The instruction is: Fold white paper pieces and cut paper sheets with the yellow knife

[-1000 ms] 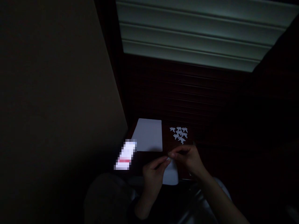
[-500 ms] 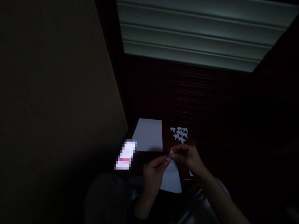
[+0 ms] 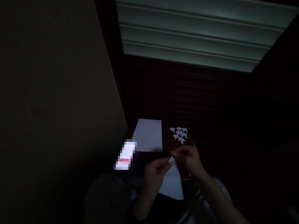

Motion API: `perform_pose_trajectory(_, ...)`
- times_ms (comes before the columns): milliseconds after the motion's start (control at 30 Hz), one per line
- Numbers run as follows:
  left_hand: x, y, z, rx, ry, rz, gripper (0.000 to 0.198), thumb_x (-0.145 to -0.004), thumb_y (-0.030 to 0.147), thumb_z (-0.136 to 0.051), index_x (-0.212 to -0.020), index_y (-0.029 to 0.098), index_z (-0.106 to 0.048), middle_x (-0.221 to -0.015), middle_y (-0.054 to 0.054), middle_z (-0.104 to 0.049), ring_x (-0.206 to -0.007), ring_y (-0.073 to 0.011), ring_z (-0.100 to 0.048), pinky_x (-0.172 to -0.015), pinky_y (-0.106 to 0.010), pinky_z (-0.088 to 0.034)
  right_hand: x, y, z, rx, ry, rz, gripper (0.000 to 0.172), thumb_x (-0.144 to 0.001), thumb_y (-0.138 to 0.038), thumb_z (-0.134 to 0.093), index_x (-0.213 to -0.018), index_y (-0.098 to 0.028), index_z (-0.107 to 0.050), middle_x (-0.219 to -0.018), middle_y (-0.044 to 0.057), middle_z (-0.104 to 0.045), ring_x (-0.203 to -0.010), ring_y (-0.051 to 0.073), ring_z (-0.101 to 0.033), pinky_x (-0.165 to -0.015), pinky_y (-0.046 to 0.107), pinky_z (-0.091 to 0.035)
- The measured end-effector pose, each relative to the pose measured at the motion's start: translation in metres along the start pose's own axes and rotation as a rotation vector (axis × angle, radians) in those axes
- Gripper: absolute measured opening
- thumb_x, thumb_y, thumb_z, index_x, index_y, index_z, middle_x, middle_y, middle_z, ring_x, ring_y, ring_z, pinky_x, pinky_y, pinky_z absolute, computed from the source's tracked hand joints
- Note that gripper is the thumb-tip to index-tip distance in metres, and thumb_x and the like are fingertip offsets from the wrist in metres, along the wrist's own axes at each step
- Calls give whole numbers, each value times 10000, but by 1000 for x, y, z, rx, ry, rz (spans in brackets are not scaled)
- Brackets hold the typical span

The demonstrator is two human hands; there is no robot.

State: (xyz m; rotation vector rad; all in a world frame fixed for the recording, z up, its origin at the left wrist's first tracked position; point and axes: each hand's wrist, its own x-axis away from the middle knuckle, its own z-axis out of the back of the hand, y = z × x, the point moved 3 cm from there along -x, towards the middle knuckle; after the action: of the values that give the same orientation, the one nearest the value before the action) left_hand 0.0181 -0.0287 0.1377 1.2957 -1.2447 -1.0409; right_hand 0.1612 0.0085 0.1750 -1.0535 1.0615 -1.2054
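Note:
A white sheet of paper [image 3: 172, 183] hangs over the front edge of the dark table, narrowing to a point at its top. My left hand [image 3: 155, 174] pinches its upper left side between thumb and fingers. My right hand [image 3: 189, 158] is closed in a pinch at the paper's top tip; its fingertips hide the very end. Just beyond my right hand lies a cluster of several small, jagged white paper pieces [image 3: 180, 134]. The light is dim, so fold or tear lines are hard to make out.
A larger white sheet or stack of paper [image 3: 149, 135] lies at the back left of the table. In front of it is a bright, pixelated phone-like screen [image 3: 126, 155]. A wall [image 3: 70, 77] rises on the left, and slatted panels [image 3: 191, 34] stand behind.
My right fingertips have shifted slightly up, off the paper's side to its very tip. The sheet's lower edge has swung a little down and right. My left hand has moved slightly right.

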Motion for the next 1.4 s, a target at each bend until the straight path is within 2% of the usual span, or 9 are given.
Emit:
perform_pose_trajectory(167,-4,-1,1,22,16,44,256,-599,272,-726,-804,120,-707,-803,-106,-712,-751,-232,-671,-693,-303,-550,-3,2,-2,64,21,33,214,-669,-360,-659,-664,-147,-668,-621,31,-646,-557,138,-554,-511,226,-400)
perform_pose_trajectory(267,-7,-6,3,56,48,69,269,-577,274,-738,-792,114,-705,-805,-114,-711,-759,-237,-670,-710,-311,-544,-3,3,-4,117,-49,37,194,-667,-343,-662,-712,-154,-678,-692,37,-669,-623,154,-581,-562,231,-422)
perform_pose_trajectory(367,-7,-9,4,83,53,104,278,-558,277,-749,-778,113,-705,-799,-120,-711,-756,-242,-670,-702,-310,-543,-2,5,-5,159,-112,7,190,-669,-337,-657,-688,-149,-681,-654,31,-661,-588,143,-562,-525,217,-401)
perform_pose_trajectory(600,-5,-8,3,113,50,133,277,-553,255,-754,-787,118,-698,-779,-104,-714,-734,-221,-670,-667,-268,-536,-3,14,-4,56,-115,-66,198,-661,-324,-666,-662,-127,-681,-618,31,-642,-541,116,-517,-495,207,-371)
perform_pose_trajectory(900,-3,-6,3,94,31,126,302,-576,256,-744,-835,111,-685,-767,-103,-712,-725,-214,-667,-657,-262,-526,-3,13,-3,37,-98,-56,196,-655,-323,-668,-656,-128,-683,-622,39,-651,-543,121,-521,-499,214,-373)
perform_pose_trajectory(1133,-4,-10,3,103,-8,150,321,-585,272,-741,-854,111,-673,-787,-112,-709,-734,-219,-665,-632,-258,-521,-5,18,-5,101,-10,-59,201,-658,-328,-659,-615,-132,-666,-578,37,-633,-523,126,-517,-477,216,-363)
perform_pose_trajectory(1267,-6,-8,6,114,37,151,317,-585,273,-741,-849,110,-672,-782,-109,-709,-728,-213,-663,-634,-254,-518,-3,16,-6,92,-70,-48,252,-676,-384,-641,-687,-136,-683,-649,46,-659,-564,138,-546,-510,223,-389)
perform_pose_trajectory(1400,-6,-4,7,157,25,154,340,-589,275,-737,-878,108,-672,-792,-111,-708,-720,-213,-662,-640,-263,-520,0,18,-5,67,-83,-55,283,-680,-410,-637,-674,-130,-679,-633,40,-651,-555,131,-534,-495,217,-374)
